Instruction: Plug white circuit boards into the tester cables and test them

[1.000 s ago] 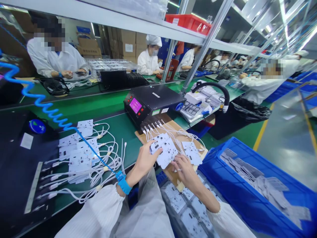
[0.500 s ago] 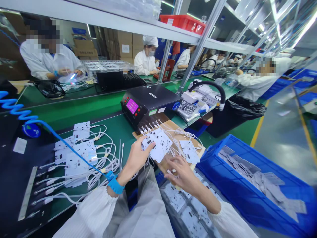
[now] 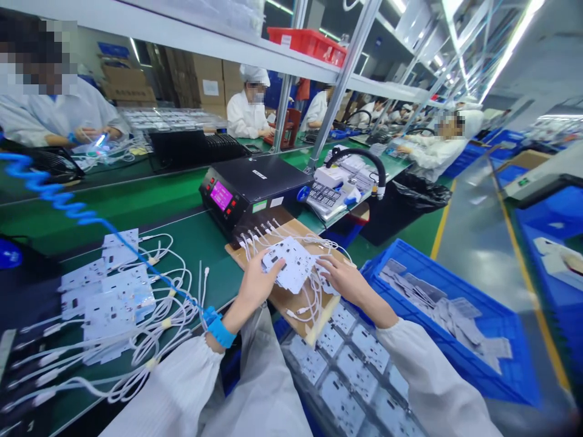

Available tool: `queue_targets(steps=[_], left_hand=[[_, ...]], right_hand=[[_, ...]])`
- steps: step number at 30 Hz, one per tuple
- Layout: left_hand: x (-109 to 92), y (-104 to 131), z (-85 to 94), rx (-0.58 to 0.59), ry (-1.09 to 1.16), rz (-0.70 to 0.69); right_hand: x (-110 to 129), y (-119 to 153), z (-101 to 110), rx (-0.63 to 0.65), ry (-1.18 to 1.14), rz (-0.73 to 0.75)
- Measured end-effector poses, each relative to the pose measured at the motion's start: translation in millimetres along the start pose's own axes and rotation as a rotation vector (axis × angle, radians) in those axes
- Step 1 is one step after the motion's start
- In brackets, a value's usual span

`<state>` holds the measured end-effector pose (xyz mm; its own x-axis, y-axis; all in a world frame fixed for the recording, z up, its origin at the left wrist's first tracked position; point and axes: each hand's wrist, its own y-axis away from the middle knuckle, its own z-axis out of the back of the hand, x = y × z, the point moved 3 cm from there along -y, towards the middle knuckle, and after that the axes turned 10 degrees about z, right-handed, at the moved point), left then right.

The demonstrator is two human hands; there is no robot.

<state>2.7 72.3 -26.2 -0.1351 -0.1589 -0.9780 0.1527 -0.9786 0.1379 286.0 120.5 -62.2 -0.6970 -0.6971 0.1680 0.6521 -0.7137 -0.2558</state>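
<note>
My left hand (image 3: 257, 282), with a blue strap at the wrist, grips a white circuit board (image 3: 291, 264) by its left edge, thumb on top. The board is tilted above a brown wooden board (image 3: 277, 297). At the held board's right edge is my right hand (image 3: 341, 278), its fingers bent and their tips near the edge; whether they grip anything is hidden. White cables (image 3: 313, 297) hang beneath the held board, and another white board (image 3: 324, 280) lies partly under my right hand.
A black device (image 3: 259, 182) with a lit screen stands behind. Wired boards (image 3: 113, 303) lie at left. A tray of boards (image 3: 350, 376) is below, beside a blue crate (image 3: 455, 328). A blue coiled cord (image 3: 68, 206) crosses the left side. People in white sit beyond.
The view has turned to the right. My right hand has moved up from the loose cable ends to the right edge of the held board. My left hand still grips the board.
</note>
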Motion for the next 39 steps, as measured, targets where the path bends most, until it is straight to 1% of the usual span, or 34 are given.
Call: queue_targets(steps=[2,4,7,8,10,12,14,16,20,23,28,31,36,39], left_hand=[[2.0,-1.5,-7.8,0.005,0.005,0.004],[4.3,-2.6,-11.8,-0.008,-0.007,0.015],[7.2,-5.2,-12.4,-0.047,-0.014,0.034],[7.7,-6.2,-12.1,-0.055,-0.016,0.033],[7.8,-8.1,-11.4,-0.066,-0.027,0.03],[7.4,-9.1,-11.2,-0.079,-0.046,0.026],[7.1,-8.8,-12.0,-0.088,-0.063,0.019],[7.4,-7.2,-14.0,-0.085,-0.072,0.005],[11.8,-2.0,-19.1,-0.084,-0.071,-0.024],[18.5,2.5,-22.6,-0.091,-0.074,-0.027],[24.8,10.4,-27.1,-0.074,-0.071,-0.028],[22.9,14.8,-29.6,-0.04,-0.074,-0.021],[18.4,18.2,-31.5,-0.002,-0.06,-0.048],[20.1,17.6,-31.8,-0.002,-0.071,-0.043]], right_hand=[[-10.3,-8.6,-10.8,0.061,0.043,0.002],[-21.1,-15.9,-13.0,0.063,0.005,-0.003],[-33.4,-26.0,-3.9,0.059,-0.19,-0.001],[-35.9,-29.0,0.8,0.06,-0.283,-0.034],[-36.8,-34.5,10.0,0.034,-0.451,-0.15],[-30.4,-39.5,15.4,-0.013,-0.565,-0.25],[-16.7,-44.7,15.2,-0.037,-0.621,-0.27],[1.2,-49.3,10.5,-0.022,-0.643,-0.245],[36.6,-54.8,-1.5,0.022,-0.622,-0.148],[52.4,-55.9,-9.7,0.051,-0.598,-0.108],[55.6,-56.3,-17.8,0.059,-0.541,-0.121],[55.7,-56.6,-16.1,0.071,-0.481,-0.111],[57.7,-57.6,-11.3,0.075,-0.406,-0.082],[55.4,-58.9,-11.9,0.063,-0.427,-0.08]])
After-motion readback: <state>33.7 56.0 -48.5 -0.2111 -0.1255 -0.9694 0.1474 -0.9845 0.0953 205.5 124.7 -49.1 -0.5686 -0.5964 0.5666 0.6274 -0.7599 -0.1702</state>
